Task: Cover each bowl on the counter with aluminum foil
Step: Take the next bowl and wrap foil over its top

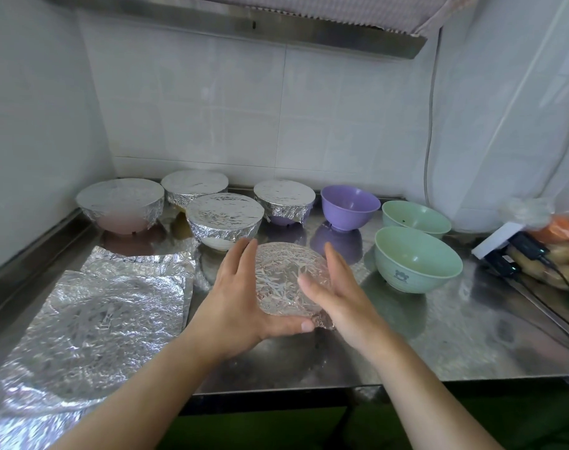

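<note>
Between the two grips, at the bench's [439, 345] front, the foil-covered bowl [284, 280] was pressed: left hand [241, 297] cupped its near-left side, right hand [336, 293], fingers straight, flattened its right edge.

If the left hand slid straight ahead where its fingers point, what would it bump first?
Probably the nearest foil-covered bowl: the left hand points up and away toward it, though depth is hard to judge.

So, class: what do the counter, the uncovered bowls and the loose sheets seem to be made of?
counter: brushed stainless steel, likely; it mirrors the bowls.
purple bowl and green bowls: matte, probably plastic or melamine; uniform pastel colour.
loose sheets: aluminum foil; crinkled, shiny silver.
</note>
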`<state>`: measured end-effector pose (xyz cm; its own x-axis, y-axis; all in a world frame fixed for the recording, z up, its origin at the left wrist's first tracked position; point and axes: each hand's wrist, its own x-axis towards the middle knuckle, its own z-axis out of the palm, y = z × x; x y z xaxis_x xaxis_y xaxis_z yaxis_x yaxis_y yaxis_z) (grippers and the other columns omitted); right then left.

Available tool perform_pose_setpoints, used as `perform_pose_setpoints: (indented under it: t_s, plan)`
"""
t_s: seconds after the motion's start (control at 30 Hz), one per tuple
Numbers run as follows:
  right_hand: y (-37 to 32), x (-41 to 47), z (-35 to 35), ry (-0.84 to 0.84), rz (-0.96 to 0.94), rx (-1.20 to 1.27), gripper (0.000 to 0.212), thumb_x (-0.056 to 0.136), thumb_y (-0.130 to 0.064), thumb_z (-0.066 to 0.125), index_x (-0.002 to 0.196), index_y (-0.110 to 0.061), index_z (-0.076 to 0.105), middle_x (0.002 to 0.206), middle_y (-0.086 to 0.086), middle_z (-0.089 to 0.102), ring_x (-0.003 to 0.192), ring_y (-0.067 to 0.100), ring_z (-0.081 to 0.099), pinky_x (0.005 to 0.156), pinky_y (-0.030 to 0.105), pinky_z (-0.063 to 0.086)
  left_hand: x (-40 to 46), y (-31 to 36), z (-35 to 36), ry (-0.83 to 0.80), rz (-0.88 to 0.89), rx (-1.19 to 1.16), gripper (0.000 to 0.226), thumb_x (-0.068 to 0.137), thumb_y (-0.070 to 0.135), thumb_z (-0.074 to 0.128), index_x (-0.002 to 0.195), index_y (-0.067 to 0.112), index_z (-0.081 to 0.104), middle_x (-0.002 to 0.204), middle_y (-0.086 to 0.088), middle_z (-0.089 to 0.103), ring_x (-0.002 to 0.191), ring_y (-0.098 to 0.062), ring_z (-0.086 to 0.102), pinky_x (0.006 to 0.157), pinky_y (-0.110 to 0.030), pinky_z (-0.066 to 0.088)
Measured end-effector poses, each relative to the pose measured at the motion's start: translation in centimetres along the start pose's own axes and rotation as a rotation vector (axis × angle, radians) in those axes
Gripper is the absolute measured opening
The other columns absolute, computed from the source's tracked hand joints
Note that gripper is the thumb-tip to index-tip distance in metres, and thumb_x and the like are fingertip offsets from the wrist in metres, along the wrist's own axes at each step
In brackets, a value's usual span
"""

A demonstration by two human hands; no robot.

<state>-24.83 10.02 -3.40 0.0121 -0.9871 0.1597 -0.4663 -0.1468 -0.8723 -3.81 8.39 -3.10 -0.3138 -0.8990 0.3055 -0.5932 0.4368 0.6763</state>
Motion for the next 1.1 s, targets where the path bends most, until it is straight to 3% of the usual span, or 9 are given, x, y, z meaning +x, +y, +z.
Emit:
perform_pose_setpoints:
  t_s: [0.07,0.2,0.33,0.43,0.5,0.73,0.83,0.97,1.1]
  plan:
    - [0.4,0.0,-0.2,-0.043,0.001,-0.06,0.137,0.067,-0.091,0.068,0.169,-0.03,0.001,0.163,-0.033,-0.001,0.145,-0.027,-0.001,0.123,0.014,0.005,0.0,0.2,0.0,-0.012,-0.033,-0.031,0.163,0.042,0.093,0.078,0.166,0.02,0.002,0.173,0.008,-0.001,0.159,-0.009,0.001,0.128,-0.038,0.019]
    - [1.0,0.0,-0.4,-0.099,-0.087,-0.055,0.115,0.072,-0.068,0.081,0.154,-0.039,0.006,0.144,-0.044,0.012,0.131,-0.04,0.009,0.108,-0.004,0.012,0.1,0.2,0.2,0.0,-0.054,-0.075,0.17,0.036,0.09,0.084,0.165,0.025,-0.006,0.173,0.006,0.005,0.158,-0.008,0.005,0.129,-0.038,0.019]
    - [1.4,0.2,-0.5,-0.13,-0.069,-0.039,0.161,0.045,-0.09,0.084,0.167,-0.028,-0.002,0.16,-0.035,0.011,0.155,-0.01,0.012,0.13,0.027,0.015,0.0,0.0,0.3,0.003,-0.04,-0.046,0.171,0.036,0.088,0.085,0.165,0.022,-0.006,0.171,0.004,0.012,0.156,-0.01,0.014,0.124,-0.03,0.023]
    - [1.5,-0.1,-0.6,-0.134,-0.107,-0.07,0.146,0.041,-0.091,0.083,0.154,-0.049,0.0,0.141,-0.064,0.008,0.148,-0.02,0.014,0.127,0.024,0.017,0.0,-0.2,0.3,0.011,-0.047,-0.027,0.168,0.039,0.086,0.085,0.165,0.022,-0.004,0.169,0.004,0.018,0.154,-0.011,0.024,0.119,-0.026,0.029]
    - [1.3,-0.4,-0.5,-0.112,-0.101,-0.061,0.135,0.042,-0.088,0.085,0.147,-0.06,0.004,0.134,-0.069,0.01,0.146,-0.022,0.018,0.125,0.022,0.021,0.0,-0.3,0.4,0.014,-0.05,-0.022,0.167,0.041,0.08,0.089,0.166,0.021,-0.005,0.17,0.005,0.018,0.153,-0.01,0.024,0.116,-0.021,0.027]
    - [1.8,-0.7,-0.1,-0.085,-0.086,-0.051,0.152,0.045,-0.077,0.093,0.162,-0.05,0.0,0.157,-0.045,0.013,0.151,-0.016,0.018,0.131,0.031,0.019,-0.2,-0.1,-0.2,-0.024,-0.022,-0.013,0.163,0.044,0.071,0.094,0.165,0.028,-0.007,0.166,0.012,0.016,0.138,0.008,0.025,0.105,-0.011,0.025]
    - [2.1,-0.8,-1.0,-0.161,-0.092,-0.01,0.153,0.048,-0.083,0.088,0.165,-0.042,-0.002,0.17,-0.028,0.012,0.154,-0.013,0.014,0.129,0.028,0.014,-0.1,-0.2,-1.3,-0.143,-0.052,-0.042,0.169,0.041,0.074,0.094,0.161,0.036,-0.019,0.166,0.018,0.001,0.142,0.002,0.018,0.114,-0.021,0.025]
    - [0.3,0.2,-2.0,-0.042,-0.034,0.372,0.118,0.072,-0.08,0.072,0.167,-0.034,0.021,0.167,-0.022,0.029,0.143,-0.02,0.03,0.124,0.022,0.025,0.4,-0.1,-2.3,-0.117,-0.082,-0.17,0.168,0.039,0.087,0.086,0.164,0.032,-0.012,0.171,0.016,0.001,0.154,-0.003,0.011,0.123,-0.03,0.02]
    - [-0.5,2.0,-0.5,0.068,-0.027,0.358,0.092,0.086,-0.074,0.068,0.162,-0.029,0.041,0.157,-0.024,0.043,0.131,-0.025,0.041,0.128,0.031,0.027,1.3,0.9,-0.5,0.068,-0.144,-0.285,0.111,0.081,0.084,0.059,0.166,0.031,0.012,0.17,0.017,0.018,0.152,-0.002,0.023,0.126,-0.038,0.024]
